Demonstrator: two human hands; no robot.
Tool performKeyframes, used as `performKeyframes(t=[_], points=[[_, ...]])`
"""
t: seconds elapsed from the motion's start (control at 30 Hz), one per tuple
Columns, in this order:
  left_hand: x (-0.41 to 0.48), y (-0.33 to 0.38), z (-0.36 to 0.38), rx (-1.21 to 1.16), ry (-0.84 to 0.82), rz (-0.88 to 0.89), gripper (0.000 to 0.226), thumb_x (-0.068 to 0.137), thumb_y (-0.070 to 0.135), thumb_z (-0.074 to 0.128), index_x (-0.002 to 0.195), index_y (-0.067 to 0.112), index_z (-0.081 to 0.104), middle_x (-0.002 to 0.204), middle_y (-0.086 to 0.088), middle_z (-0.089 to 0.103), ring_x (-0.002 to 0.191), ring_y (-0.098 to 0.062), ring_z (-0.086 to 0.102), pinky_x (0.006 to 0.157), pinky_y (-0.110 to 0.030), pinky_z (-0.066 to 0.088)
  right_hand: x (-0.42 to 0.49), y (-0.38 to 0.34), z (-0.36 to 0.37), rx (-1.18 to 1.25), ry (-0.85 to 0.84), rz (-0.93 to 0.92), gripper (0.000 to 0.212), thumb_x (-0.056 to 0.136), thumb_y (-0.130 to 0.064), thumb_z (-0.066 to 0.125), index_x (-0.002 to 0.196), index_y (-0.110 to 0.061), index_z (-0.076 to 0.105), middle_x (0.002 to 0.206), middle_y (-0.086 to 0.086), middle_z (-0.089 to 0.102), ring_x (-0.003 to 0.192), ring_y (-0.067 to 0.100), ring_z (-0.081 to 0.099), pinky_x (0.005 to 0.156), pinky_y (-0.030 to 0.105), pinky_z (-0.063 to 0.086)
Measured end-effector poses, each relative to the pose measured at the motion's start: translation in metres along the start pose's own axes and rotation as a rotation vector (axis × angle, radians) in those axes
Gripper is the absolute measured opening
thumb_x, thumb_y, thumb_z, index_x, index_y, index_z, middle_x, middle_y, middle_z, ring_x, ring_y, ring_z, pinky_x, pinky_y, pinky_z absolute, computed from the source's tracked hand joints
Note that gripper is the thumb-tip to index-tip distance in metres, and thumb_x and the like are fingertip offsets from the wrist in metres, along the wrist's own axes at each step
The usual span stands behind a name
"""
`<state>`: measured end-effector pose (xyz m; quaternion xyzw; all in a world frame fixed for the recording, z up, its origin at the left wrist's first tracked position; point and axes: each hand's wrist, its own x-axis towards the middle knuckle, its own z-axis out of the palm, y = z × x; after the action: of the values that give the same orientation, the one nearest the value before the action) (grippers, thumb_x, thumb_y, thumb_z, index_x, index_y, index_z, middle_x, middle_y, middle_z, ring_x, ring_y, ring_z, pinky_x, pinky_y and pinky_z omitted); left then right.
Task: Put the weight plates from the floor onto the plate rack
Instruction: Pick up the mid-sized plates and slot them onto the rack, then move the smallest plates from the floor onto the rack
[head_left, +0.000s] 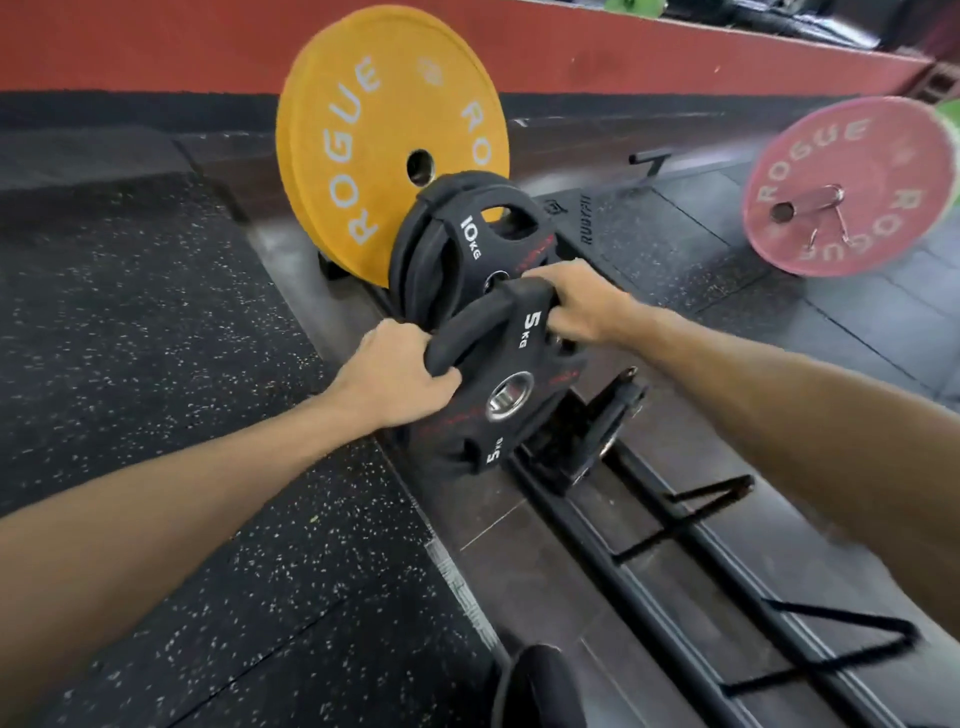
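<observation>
5 kg plate held over the plate rack, seating in progress.

Both hands grip the 5 kg plate (506, 384): left hand (400, 376) curled around its rim handle, right hand (576, 301) clasped at the upper edge. It stands just beside the 10 kg plates (467, 244). Recommend lowering it upright, square into the plate rack (675, 525) slot, arms extended.

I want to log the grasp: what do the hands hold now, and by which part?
Both hands hold the black 5 kg plate by its upper rim: the left hand on the left grip handle, the right hand through the top right opening.
</observation>
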<state>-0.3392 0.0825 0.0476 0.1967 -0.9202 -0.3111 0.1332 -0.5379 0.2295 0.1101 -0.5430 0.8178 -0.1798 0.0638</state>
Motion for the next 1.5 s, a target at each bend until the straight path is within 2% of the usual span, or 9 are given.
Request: performKeyframes(t=[0.17, 0.27, 0.4, 0.47, 0.57, 0.77, 1.1, 1.23, 1.5], points=[[0.048, 0.054, 0.056, -0.009, 0.083, 0.063, 0.028, 0.068, 0.047, 0.056, 0.053, 0.023, 0.053, 0.062, 0.001, 0.06, 0.064, -0.031, 0.061, 0.057, -0.031, 0.046, -0.001, 0.07, -0.029, -0.169, 0.124, 0.169, 0.017, 0.068, 0.006, 0.055, 0.075, -0.003, 0.067, 0.075, 0.014, 0.07, 0.076, 0.033, 0.067, 0.071, 0.04, 0.054], [0.067, 0.061, 0.101, 0.438, 0.095, 0.227, 0.039, 0.084, 0.048, 0.054, 0.099, 0.013, 0.062, 0.105, -0.007, 0.059, 0.092, -0.03, 0.059, 0.06, -0.036, 0.041, 0.018, 0.093, -0.035, -0.168, 0.296, 0.353, 0.028, 0.074, 0.002, 0.052, 0.079, -0.008, 0.077, 0.083, 0.013, 0.077, 0.083, 0.032, 0.071, 0.081, 0.031, 0.055], [0.09, 0.059, 0.145, 0.7, 0.047, 0.355, 0.067, 0.098, 0.042, 0.042, 0.152, 0.008, 0.022, 0.155, -0.016, 0.029, 0.141, -0.035, 0.027, 0.105, -0.051, 0.035, 0.021, 0.098, 0.015, -0.251, 0.012, 0.41, 0.026, 0.087, -0.012, 0.053, 0.099, 0.003, 0.071, 0.103, 0.024, 0.073, 0.098, 0.041, 0.068, 0.089, 0.042, 0.054], [0.091, 0.055, 0.16, 0.741, 0.015, 0.391, 0.073, 0.101, 0.042, 0.039, 0.156, 0.007, 0.006, 0.164, -0.014, 0.011, 0.149, -0.032, 0.01, 0.116, -0.052, 0.021, 0.013, 0.104, 0.028, -0.209, 0.023, 0.5, 0.028, 0.089, -0.015, 0.051, 0.108, 0.001, 0.063, 0.109, 0.025, 0.069, 0.102, 0.042, 0.065, 0.086, 0.04, 0.053], [0.085, 0.047, 0.164, 0.733, 0.002, 0.4, 0.078, 0.101, 0.046, 0.037, 0.156, 0.006, -0.002, 0.165, -0.014, 0.0, 0.15, -0.03, 0.003, 0.117, -0.052, 0.02, 0.01, 0.11, 0.028, -0.202, 0.08, 0.478, 0.023, 0.089, -0.018, 0.052, 0.104, -0.001, 0.058, 0.1, 0.024, 0.069, 0.091, 0.042, 0.066, 0.076, 0.041, 0.053], [0.086, 0.046, 0.129, 0.654, -0.149, 0.382, 0.075, 0.1, 0.052, 0.038, 0.156, 0.014, 0.009, 0.165, -0.008, 0.01, 0.148, -0.031, 0.014, 0.108, -0.044, 0.035, 0.019, 0.075, 0.031, -0.263, 0.118, 0.245, 0.016, 0.084, -0.013, 0.049, 0.098, -0.01, 0.058, 0.102, 0.009, 0.063, 0.093, 0.03, 0.059, 0.073, 0.037, 0.048], [-0.008, -0.116, -0.094, 0.475, 0.095, -0.148, 0.049, 0.101, 0.036, 0.04, 0.146, 0.019, 0.041, 0.13, -0.01, 0.058, 0.114, -0.033, 0.057, 0.086, -0.047, 0.052, 0.1, -0.121, 0.114, -0.28, 0.062, -0.275, 0.02, 0.096, -0.034, 0.046, 0.089, -0.017, 0.052, 0.085, 0.003, 0.058, 0.076, 0.029, 0.061, 0.054, 0.035, 0.036], [-0.119, -0.2, -0.183, 0.296, 0.137, -0.497, 0.034, 0.1, 0.028, 0.043, 0.115, 0.013, 0.069, 0.101, -0.008, 0.074, 0.082, -0.026, 0.067, 0.079, -0.038, 0.056, 0.135, -0.238, 0.174, -0.178, -0.053, -0.457, 0.022, 0.097, -0.04, 0.046, 0.088, -0.019, 0.047, 0.087, 0.002, 0.055, 0.078, 0.032, 0.061, 0.058, 0.035, 0.039], [-0.359, -0.311, -0.231, 0.377, 0.053, -1.108, 0.029, 0.094, 0.024, 0.047, 0.107, 0.011, 0.069, 0.112, -0.018, 0.069, 0.102, -0.038, 0.064, 0.084, -0.04, 0.052, 0.12, -0.411, 0.328, -0.106, -0.473, -0.564, 0.031, 0.098, -0.043, 0.043, 0.106, -0.014, 0.052, 0.112, 0.011, 0.062, 0.101, 0.035, 0.062, 0.081, 0.042, 0.046]])
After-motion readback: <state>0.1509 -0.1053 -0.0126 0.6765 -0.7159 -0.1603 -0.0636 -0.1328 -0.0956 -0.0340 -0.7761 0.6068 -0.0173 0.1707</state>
